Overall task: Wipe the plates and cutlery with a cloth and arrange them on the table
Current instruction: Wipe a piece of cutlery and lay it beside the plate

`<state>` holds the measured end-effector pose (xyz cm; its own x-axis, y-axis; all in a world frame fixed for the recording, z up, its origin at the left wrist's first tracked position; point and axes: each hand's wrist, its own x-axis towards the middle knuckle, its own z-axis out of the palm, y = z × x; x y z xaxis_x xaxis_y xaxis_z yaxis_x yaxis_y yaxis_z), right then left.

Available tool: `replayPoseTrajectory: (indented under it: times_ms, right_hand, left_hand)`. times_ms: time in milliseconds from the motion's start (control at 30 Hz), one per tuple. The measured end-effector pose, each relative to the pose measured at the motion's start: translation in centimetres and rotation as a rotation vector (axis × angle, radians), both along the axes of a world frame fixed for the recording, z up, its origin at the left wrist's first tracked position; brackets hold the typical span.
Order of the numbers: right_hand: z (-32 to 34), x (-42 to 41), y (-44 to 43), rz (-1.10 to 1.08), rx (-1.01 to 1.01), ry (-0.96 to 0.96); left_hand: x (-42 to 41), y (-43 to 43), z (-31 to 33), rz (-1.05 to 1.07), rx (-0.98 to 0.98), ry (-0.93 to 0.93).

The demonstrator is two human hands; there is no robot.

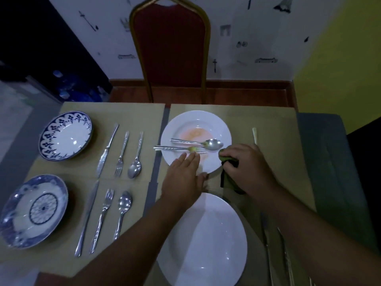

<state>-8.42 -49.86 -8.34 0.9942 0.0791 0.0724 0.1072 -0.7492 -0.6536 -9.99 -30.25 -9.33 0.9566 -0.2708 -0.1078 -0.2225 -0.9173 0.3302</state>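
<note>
A white plate (181, 120) with a pinkish smear lies on the far right placemat. A spoon (214, 144) and a fork (175, 149), both with yellow-green bits on them, lie across it. My left hand (184, 178) rests flat on the plate's near rim, fingers straight, just short of the fork. My right hand (245, 168) grips a green cloth (228, 180) at the plate's right edge. A second, clean white plate (204, 240) lies close to me, partly under my arms.
On the left mats lie two blue-patterned plates (66, 136) (33, 211), each with a knife, fork and spoon beside it. More cutlery (268, 234) lies at the lower right and a utensil handle (254, 135) beyond my right hand. A red chair (171, 48) stands behind the table.
</note>
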Motion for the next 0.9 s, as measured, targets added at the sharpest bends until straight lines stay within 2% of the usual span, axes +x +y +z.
replayPoseTrajectory:
  times_ms: [100,233,367,467,533,667,800,900]
  right_hand:
    - [-0.2,1.2,2.2,0.031,-0.005,0.033]
    - [0.0,1.9,4.0,0.023,-0.006,0.009]
    - [0.0,1.4,4.5,-0.012,0.008,0.0]
    - [-0.1,1.0,4.6,-0.039,0.013,0.004]
    - [0.2,0.9,4.6,-0.061,0.043,0.0]
    - [1.4,0.7,5.5,-0.093,0.088,-0.084]
    - [2.3,0.8,7.8,0.009,0.041,-0.167]
    - [2.1,1.0,9.3,0.165,-0.045,-0.202]
  left_hand:
    - [2.4,2.3,0.1,0.042,0.054,-0.123]
    - [6.3,4.2,-0.4,0.151,0.132,-0.112]
    - [8.6,5.0,-1.0,0.122,0.168,-0.095]
    - [9.3,5.5,-0.9,0.078,0.109,-0.028]
    - [9.7,5.9,-0.5,0.06,0.07,0.08]
    - [9.1,7.4,1.6,0.177,-0.21,0.418]
    - [6.9,8.2,3.8,0.402,-0.663,0.801]
    - [5.2,7.9,4.2,0.432,-0.844,0.869]
